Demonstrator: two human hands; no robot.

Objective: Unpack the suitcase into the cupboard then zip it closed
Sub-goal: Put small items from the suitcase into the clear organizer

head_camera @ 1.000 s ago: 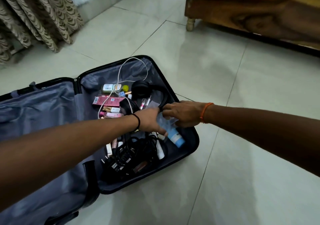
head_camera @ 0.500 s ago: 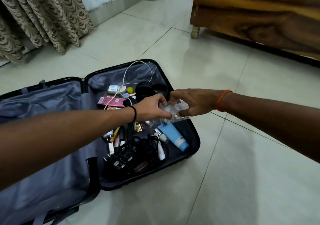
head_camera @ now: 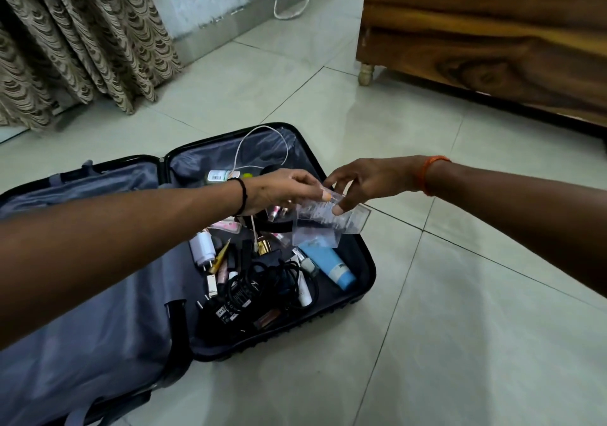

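Head view, frame centre: a clear plastic packet (head_camera: 331,220) is held above the open suitcase (head_camera: 368,261) w/ both hands, the left hand (head_camera: 282,190) and right hand (head_camera: 364,180) each pinched shut on its top edge. Judged light, floppy, slippery; best gripped at the rim. Counted below: one blue tube (head_camera: 331,266), one white charger (head_camera: 202,248); cables tangled, uncountable.

the floor (head_camera: 460,343) is glossy pale tile. the suitcase (head_camera: 368,261) has a hard black plastic shell and a grey, slightly shiny cloth lining (head_camera: 82,360). the box (head_camera: 331,218) is clear, glossy plastic. the tube (head_camera: 331,266) is smooth blue plastic. the cabinet (head_camera: 492,38) is polished wood with strong grain. the curtain (head_camera: 82,38) is patterned woven cloth.
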